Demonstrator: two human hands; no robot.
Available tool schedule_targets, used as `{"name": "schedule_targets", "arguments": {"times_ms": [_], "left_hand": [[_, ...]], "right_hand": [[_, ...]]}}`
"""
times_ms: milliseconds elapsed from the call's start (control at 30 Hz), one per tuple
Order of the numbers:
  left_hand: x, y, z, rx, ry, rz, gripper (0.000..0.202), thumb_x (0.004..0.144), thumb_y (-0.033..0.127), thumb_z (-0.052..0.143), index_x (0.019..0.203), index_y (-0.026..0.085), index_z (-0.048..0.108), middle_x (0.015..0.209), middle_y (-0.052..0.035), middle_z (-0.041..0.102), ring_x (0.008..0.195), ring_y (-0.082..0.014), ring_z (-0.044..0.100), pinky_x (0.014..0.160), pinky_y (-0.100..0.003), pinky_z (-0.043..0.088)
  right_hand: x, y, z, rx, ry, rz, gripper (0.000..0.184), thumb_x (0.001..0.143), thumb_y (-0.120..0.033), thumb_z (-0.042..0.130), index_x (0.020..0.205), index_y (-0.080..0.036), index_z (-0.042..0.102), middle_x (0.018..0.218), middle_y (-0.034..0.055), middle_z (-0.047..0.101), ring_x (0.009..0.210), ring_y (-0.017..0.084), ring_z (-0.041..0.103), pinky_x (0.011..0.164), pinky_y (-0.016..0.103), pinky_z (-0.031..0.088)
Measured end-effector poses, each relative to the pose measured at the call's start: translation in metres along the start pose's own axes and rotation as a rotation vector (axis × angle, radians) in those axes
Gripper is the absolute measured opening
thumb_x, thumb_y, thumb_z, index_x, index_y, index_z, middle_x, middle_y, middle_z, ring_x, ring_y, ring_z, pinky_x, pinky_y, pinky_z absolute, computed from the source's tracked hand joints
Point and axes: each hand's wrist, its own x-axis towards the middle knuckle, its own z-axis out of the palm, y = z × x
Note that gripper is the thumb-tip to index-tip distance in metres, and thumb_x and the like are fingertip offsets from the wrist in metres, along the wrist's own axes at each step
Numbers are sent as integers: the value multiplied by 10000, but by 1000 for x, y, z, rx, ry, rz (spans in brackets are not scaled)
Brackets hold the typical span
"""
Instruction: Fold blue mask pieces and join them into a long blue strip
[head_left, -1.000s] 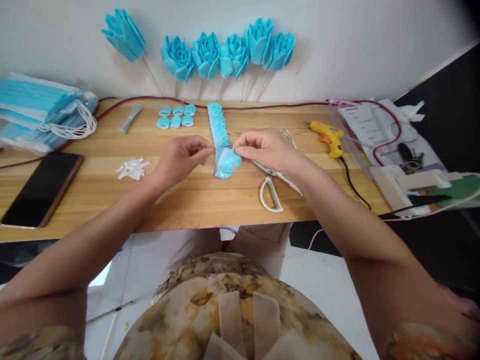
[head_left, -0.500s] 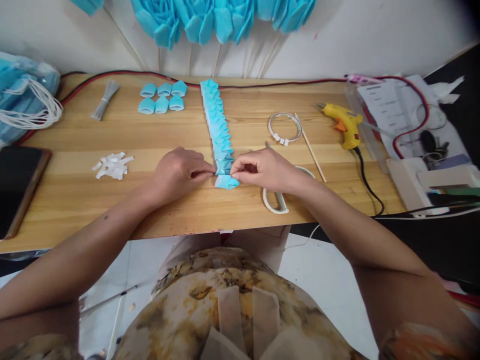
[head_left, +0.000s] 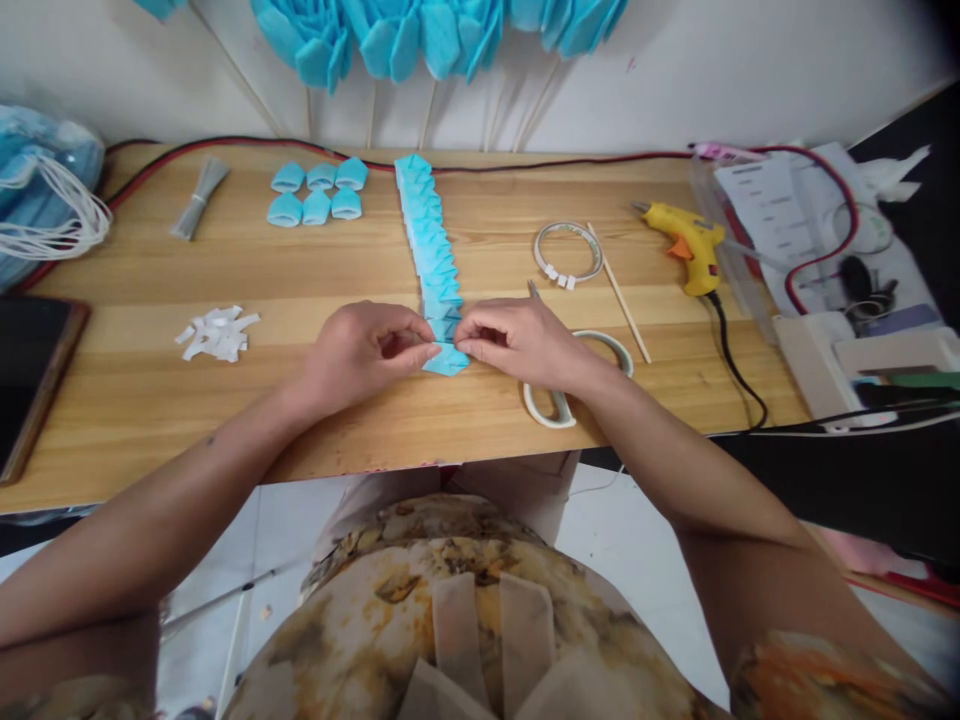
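A long row of overlapping folded blue petals (head_left: 429, 235) runs from the back of the table toward me. At its near end my left hand (head_left: 367, 345) pinches the left edge of a blue petal between thumb and forefinger. My right hand (head_left: 517, 340) pinches the right edge of that same end, its fingertips close to the left ones. Partly under my right wrist lies a pair of scissors (head_left: 551, 408) with white handles. Any small piece between my fingertips is too hidden to make out.
Several rolled blue petals (head_left: 316, 192), tied grey strips (head_left: 201, 198) and white paper bits (head_left: 217, 333) lie left. A phone (head_left: 37, 375) is at far left. To the right are a tape roll (head_left: 568, 252), a wooden stick (head_left: 619, 293) and a yellow glue gun (head_left: 686, 245). Blue flowers (head_left: 450, 35) hang behind.
My left thumb has moved onto the near petal's left edge, and that hand's fingers are spread a little more. My right hand has shifted slightly left. The view has shifted a bit.
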Motion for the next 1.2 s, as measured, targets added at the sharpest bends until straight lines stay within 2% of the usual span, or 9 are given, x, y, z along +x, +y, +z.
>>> {"name": "schedule_targets", "arguments": {"times_ms": [267,433,667,900,1200], "left_hand": [[3,1,2,3,27,-12,182,818,370,675,728,221,726,565,14,561,532,-122,430,591,-276,341],[3,2,2,37,27,7,209,826,388,674,702,225,716,567,3,577,542,-130,450,613,-279,359],[3,0,3,118,33,66,210,856,361,633,712,235,720,596,-12,596,565,-147,489,638,-296,359],[1,1,3,93,68,-12,187,841,354,651,724,217,701,594,-7,589,543,-137,458,593,-289,332],[2,1,2,126,63,-22,176,834,333,645,714,214,695,582,-7,576,538,-136,452,582,-283,313]], "right_hand": [[-3,-3,-3,2,14,30,207,943,-301,580,852,-183,724,785,15,699,669,126,543,657,271,331],[-5,-3,-2,-56,-18,93,85,854,-254,662,823,-203,722,745,-7,691,664,124,527,649,267,305],[-4,-2,-1,-57,-7,81,70,834,-215,638,786,-199,687,743,-10,677,655,118,515,645,265,311],[-2,-5,0,-92,6,99,81,840,-228,638,774,-197,675,715,-12,650,644,118,493,629,264,294],[-2,-3,2,-85,8,88,92,844,-217,628,772,-191,678,718,-5,657,641,121,503,637,271,304]]}}
